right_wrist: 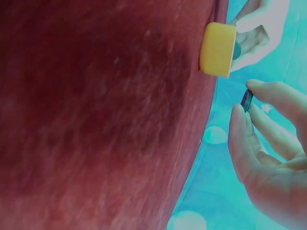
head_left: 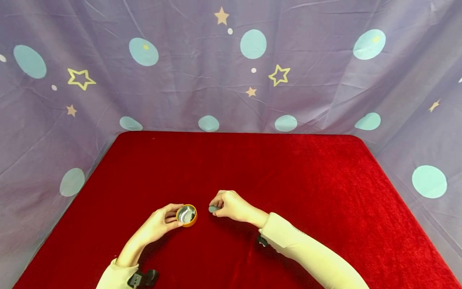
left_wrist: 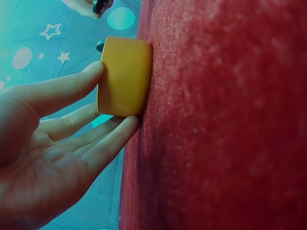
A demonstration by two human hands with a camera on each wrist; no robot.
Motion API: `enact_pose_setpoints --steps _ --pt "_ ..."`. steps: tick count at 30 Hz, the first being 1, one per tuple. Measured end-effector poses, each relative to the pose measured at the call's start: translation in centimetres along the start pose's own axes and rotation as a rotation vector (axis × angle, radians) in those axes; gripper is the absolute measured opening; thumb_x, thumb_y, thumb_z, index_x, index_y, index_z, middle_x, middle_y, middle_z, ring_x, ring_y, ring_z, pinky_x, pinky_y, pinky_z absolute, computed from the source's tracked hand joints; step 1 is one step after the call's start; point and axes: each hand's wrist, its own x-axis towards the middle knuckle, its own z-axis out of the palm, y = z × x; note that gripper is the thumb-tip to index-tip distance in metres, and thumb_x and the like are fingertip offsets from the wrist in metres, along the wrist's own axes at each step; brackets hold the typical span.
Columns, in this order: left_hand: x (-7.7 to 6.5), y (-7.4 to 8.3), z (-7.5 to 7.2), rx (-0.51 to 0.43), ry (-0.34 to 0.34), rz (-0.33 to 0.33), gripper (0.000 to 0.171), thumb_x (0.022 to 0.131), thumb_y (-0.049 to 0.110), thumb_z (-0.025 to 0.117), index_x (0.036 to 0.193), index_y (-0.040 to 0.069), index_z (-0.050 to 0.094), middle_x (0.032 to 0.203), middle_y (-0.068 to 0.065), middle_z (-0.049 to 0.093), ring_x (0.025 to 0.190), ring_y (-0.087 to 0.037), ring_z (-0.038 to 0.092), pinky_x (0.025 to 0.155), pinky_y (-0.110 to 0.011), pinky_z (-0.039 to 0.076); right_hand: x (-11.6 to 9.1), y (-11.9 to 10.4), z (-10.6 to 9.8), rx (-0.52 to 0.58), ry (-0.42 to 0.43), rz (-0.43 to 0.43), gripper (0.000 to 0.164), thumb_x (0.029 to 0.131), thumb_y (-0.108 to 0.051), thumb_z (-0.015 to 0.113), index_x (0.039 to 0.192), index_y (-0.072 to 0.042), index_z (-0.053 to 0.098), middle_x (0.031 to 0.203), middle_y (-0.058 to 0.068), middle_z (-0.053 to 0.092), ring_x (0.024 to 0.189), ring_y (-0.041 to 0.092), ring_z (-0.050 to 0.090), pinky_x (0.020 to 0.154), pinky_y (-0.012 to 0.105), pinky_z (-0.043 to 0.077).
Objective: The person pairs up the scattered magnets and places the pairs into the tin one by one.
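A small round orange bowl (head_left: 190, 225) with a shiny silver inside stands on the red cloth. My left hand (head_left: 159, 223) holds its left side between thumb and fingers; the left wrist view shows the thumb on the upper wall (left_wrist: 127, 76) and fingertips beneath. A dark green disc (left_wrist: 100, 45) pokes above the rim, and the rest of it is hidden. To the right of the bowl, my right hand (head_left: 235, 206) pinches a small flat grey-green disc (head_left: 213, 209) by its edge, slightly above the cloth. That disc is seen nearly edge-on in the right wrist view (right_wrist: 247, 100).
Red velvety cloth (head_left: 238, 164) covers the table. A purple curtain (head_left: 187, 80) with stars and dots hangs behind and along both sides. Dark wrist cameras sit at both cuffs, the left one (head_left: 143, 278) close to the cloth.
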Motion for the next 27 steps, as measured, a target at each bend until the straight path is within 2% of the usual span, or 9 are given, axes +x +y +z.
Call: enact_pose_setpoints --steps 16,27 --pt "0.2 -0.6 0.1 -0.003 0.024 -0.001 0.048 0.079 0.005 0.064 0.119 -0.011 0.044 0.116 -0.029 0.048 0.104 -0.039 0.052 0.082 -0.032 0.047 1.0 -1.5 1.4 -0.009 0.001 -0.04 0.018 0.07 -0.007 0.072 0.088 -0.004 0.07 0.076 -0.001 0.058 0.068 0.003 0.054 0.061 0.009 0.043" --pt "0.3 -0.5 0.0 0.007 0.027 0.024 0.047 0.079 0.005 0.064 0.118 -0.012 0.044 0.115 -0.03 0.048 0.101 -0.04 0.053 0.079 -0.033 0.049 1.6 -1.9 2.5 0.023 -0.004 -0.007 0.016 0.072 -0.007 0.071 0.088 -0.006 0.07 0.076 -0.005 0.057 0.067 0.0 0.052 0.061 0.009 0.043"
